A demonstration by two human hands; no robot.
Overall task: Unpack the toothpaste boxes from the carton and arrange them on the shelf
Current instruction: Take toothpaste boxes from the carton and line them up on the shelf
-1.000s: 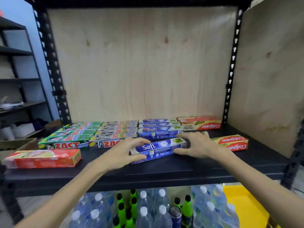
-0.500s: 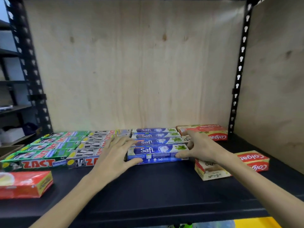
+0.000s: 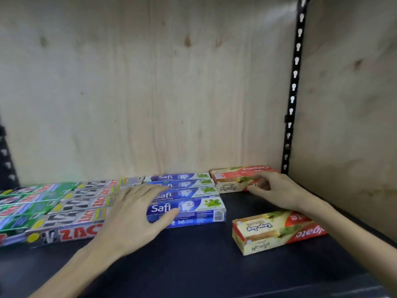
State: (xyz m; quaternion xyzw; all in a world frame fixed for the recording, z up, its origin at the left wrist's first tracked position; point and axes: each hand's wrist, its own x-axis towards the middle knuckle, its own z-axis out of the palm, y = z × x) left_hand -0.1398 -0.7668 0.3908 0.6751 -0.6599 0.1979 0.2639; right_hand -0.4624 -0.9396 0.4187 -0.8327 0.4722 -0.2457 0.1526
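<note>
Green Zact boxes (image 3: 32,201) cut off at left edge, blurred, count unclear; beside them silver Zact boxes (image 3: 86,203); left hand (image 3: 133,214), fingers spread, lying on front one of four Safi boxes (image 3: 193,211) at centre; right hand (image 3: 277,190) pinching rear Colgate box (image 3: 234,179); second Colgate box (image 3: 277,231) lower right on black shelf (image 3: 193,265).

- A pale plywood back panel (image 3: 150,87) fills most of the view, its grain running upright and marked with a few dark knots.
- A second plywood panel (image 3: 348,108) closes the right side.
- A black metal upright (image 3: 293,91) with keyhole slots stands in the corner between the two panels.
- The shelf (image 3: 193,267) surface is dark and matte.
- Light falls brightest near the top right of the back panel.
</note>
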